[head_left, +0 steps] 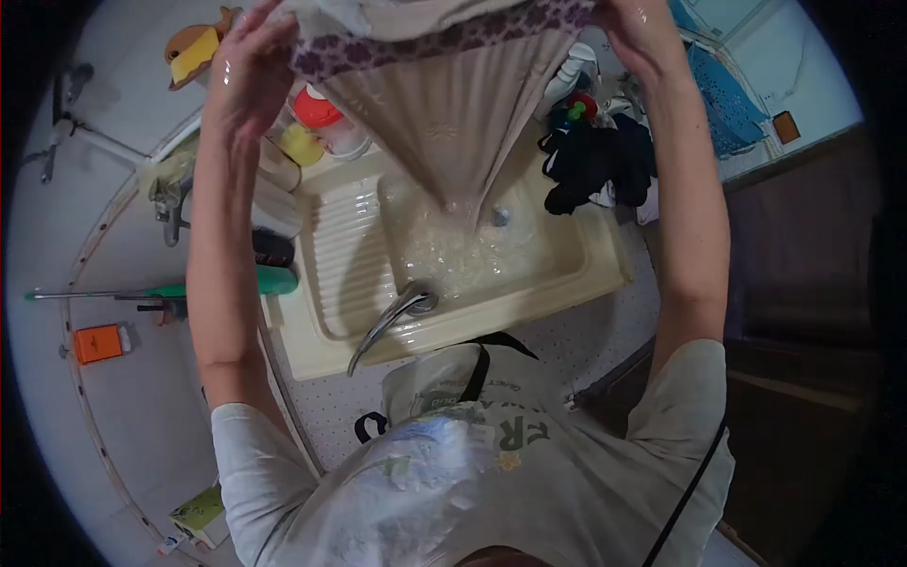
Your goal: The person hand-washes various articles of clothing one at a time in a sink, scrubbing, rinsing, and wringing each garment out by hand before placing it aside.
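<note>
Wet beige underpants point(442, 118) with a purple patterned waistband are stretched out between my two hands. Their lower part narrows to a point over the cream washboard sink point(312, 354), where water runs and splashes. My left hand point(253, 71) is closed on the band's left end, with wet, shiny fingers. At the right end my right hand point(641, 38) grips the fabric; its fingers are partly cut off by the top edge. Below the garment, clear bubbly water point(453, 250) lies in the basin. A chrome tap point(397, 317) sits at the sink's near edge.
Dark wet cloth point(600, 161) lies on the sink's right rim. Bottles and a red-topped container point(316, 109) crowd the back left. A green-handled tool point(274, 280) juts out beside the left edge. A blue basket point(723, 99) hangs at right, an orange box point(98, 344) at left.
</note>
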The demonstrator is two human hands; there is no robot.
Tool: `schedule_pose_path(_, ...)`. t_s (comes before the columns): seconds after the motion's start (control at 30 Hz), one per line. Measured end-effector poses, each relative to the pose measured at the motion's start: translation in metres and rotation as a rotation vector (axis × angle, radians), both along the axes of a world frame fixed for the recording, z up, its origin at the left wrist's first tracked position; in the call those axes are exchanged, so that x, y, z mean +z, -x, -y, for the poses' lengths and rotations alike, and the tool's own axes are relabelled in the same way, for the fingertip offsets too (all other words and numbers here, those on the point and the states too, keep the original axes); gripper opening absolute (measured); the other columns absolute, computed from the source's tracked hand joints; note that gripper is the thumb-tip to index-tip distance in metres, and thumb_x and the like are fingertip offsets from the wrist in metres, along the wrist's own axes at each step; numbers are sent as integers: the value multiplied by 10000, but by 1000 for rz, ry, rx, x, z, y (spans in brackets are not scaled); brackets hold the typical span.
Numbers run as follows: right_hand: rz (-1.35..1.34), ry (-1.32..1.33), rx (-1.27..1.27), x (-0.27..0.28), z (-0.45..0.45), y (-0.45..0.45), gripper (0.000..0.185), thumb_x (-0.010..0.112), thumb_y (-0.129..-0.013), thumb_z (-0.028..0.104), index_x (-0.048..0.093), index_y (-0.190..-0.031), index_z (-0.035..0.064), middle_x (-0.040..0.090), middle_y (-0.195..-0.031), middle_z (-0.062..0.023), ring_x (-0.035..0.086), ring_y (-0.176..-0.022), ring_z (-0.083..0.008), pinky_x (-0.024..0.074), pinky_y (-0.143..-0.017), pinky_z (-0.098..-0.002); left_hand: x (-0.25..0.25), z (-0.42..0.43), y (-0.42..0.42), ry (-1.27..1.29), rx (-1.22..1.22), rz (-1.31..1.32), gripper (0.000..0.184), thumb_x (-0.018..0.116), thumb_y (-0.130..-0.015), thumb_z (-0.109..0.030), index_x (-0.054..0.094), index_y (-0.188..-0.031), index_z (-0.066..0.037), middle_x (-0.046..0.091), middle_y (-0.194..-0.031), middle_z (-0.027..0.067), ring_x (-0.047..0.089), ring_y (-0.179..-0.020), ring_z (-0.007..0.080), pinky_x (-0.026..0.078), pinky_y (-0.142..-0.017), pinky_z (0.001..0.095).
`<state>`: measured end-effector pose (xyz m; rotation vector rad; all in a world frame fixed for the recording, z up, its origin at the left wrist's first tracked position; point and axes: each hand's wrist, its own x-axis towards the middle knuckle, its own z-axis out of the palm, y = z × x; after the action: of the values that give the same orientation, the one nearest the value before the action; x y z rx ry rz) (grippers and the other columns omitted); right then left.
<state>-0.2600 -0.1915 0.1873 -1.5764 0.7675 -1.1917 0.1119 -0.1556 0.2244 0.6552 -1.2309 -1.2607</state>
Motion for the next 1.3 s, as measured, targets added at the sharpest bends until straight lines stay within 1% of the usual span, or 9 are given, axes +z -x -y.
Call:
schedule_pose_path(0.2, -74, -26, 51, 1, -16, -12, 288, 607, -831, 211, 623, -1087, 80, 614, -1006, -25, 547, -901, -91, 424, -776, -252, 28, -3, 13, -157, -230, -58, 262, 547, -845, -160, 576, -1084, -58, 607, -908, 27, 561, -881, 121, 441, -801, 270)
schedule_pose_path(0.27, -97, -32, 70, 0, -19, -19, 298, 607, -827, 221, 621, -1092, 84, 610, -1020, -26, 542, -908, -92, 421, -780, -255, -3, -31, 42, -61, -19, 712, 445, 654, -735, -311, 568, -1091, -57, 599, -983, 42, 562, -861, 148, 447, -777, 279)
schedule_pose_path(0.37, -496, -125, 150, -82, -36, -30, 452, 653, -771, 322, 579, -1135, 64, 579, -1072, -78, 510, -986, -143, 394, -849, -260, -126, -45, 57, 366, 55, 1397, 367, 703, -667, -253, 630, -970, -58, 633, -860, 173, 607, -814, 278, 470, -724, 329)
schedule_pose_path(0.53, -971, -70, 195, -280, -111, -27, 447, 783, -635, 288, 617, -986, 68, 585, -966, -114, 555, -927, -188, 471, -753, -316, -333, -88, 65, -408, -315, 858, 203, 636, -768, -163, 662, -935, -51, 624, -676, 58, 568, -643, 137, 468, -630, 286)
schedule_pose_path(0.63, -435, -506, 94, -317, -119, -22, 334, 760, -668, 226, 628, -920, 51, 594, -854, -87, 568, -864, -176, 459, -754, -292, -345, -112, 73, -483, -198, 549, 257, 615, -833, -239, 663, -923, -3, 620, -747, -1, 541, -629, 86, 442, -559, 225)
schedule_pose_path(0.93, -306, 340, -8, -161, -131, -86, 468, 722, -673, 125, 544, -1103, 72, 474, -1203, -166, 495, -1087, -290, 407, -920, -333, -231, -109, 122, -790, -247, -200, 370, 507, -846, -301, 509, -1153, -95, 601, -987, 97, 609, -841, 175, 505, -650, 288)
schedule_pose_path(1.07, -594, 8, 195, -345, -113, -83, 390, 524, -779, 16, 513, -1166, 62, 550, -1154, -161, 508, -1110, -280, 385, -941, -350, -270, -127, 110, -479, -82, 1121, 590, 611, -770, -430, 538, -1153, 12, 584, -1111, 199, 556, -1041, 292, 424, -879, 344)
schedule_pose_path(1.23, -648, -168, 114, -379, -124, -71, 294, 482, -820, 39, 569, -1099, 67, 606, -1002, -154, 574, -971, -262, 430, -858, -352, -263, -153, 77, -522, -4, 1264, 651, 693, -705, -310, 472, -1235, -5, 554, -1147, 233, 543, -1078, 317, 418, -917, 366)
schedule_pose_path(1.3, -609, -321, 172, -241, -114, -98, 254, 492, -842, 87, 571, -1081, 49, 611, -1029, -143, 572, -977, -246, 416, -876, -335, -259, -147, 80, -397, 75, 1121, 810, 738, -654, -236, 350, -1332, -23, 536, -1188, 219, 534, -1095, 317, 419, -922, 373)
